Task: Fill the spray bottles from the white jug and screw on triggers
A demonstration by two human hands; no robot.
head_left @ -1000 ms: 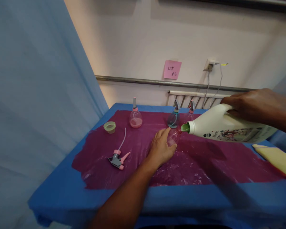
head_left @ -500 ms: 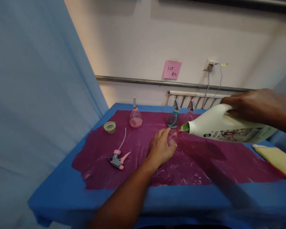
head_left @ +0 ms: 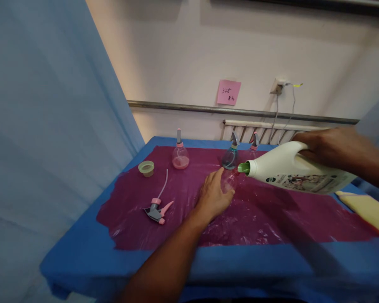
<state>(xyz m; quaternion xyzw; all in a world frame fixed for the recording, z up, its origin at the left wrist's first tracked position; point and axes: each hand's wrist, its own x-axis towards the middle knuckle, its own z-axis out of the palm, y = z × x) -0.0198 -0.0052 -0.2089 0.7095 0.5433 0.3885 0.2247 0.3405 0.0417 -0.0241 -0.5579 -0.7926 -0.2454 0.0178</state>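
My left hand point(head_left: 214, 191) is closed around a clear pinkish spray bottle point(head_left: 230, 181) without its head, which stands on the plastic sheet; my fingers partly hide it. My right hand point(head_left: 325, 145) grips the handle of a cream laundry detergent jug point(head_left: 300, 174), tilted left. Its green spout point(head_left: 244, 168) is at the bottle's mouth; I cannot tell whether liquid is flowing. A grey and pink trigger sprayer head point(head_left: 154, 211) with a tube lies left of my left hand. Near it sits a pale green cap point(head_left: 146, 168).
Behind stand a spray bottle with pink liquid point(head_left: 180, 158), a teal spray bottle point(head_left: 230, 156) and a third spray bottle point(head_left: 254, 151), partly hidden. A maroon plastic sheet point(head_left: 129, 229) covers part of the blue table point(head_left: 91, 261). A folded yellow cloth point(head_left: 366, 209) lies at right.
The jug has moved slightly left, its rear end lower, so it lies a little closer to level. My right hand has dropped a bit. My left hand stays on the bottle.
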